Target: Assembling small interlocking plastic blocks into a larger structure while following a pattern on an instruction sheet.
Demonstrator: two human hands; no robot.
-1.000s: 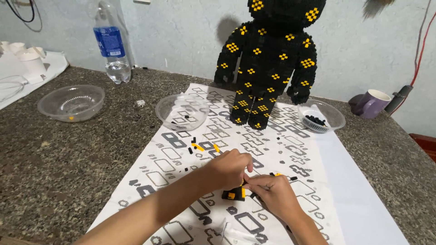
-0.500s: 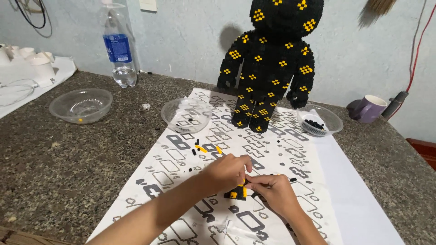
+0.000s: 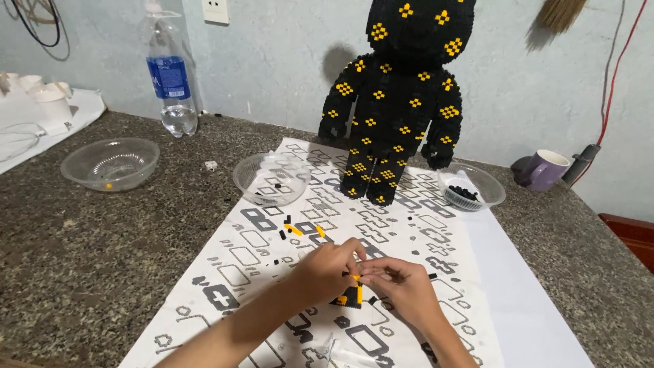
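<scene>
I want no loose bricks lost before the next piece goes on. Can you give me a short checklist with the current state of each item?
1. Both hands on the piece: ok. The left hand and right hand meet over the small black and yellow assembly.
2. Assembly over the printed sheet, not bare counter: ok.
3. Spare yellow bricks near the hands: ok, they lie on the sheet just beyond the hands.
4. Bowl of black bricks upright: ok, beside the block figure.
5. Figure standing steady: ok, upright on the sheet.
6. Brick seated fully in the assembly: cannot tell, fingers cover it.
</scene>
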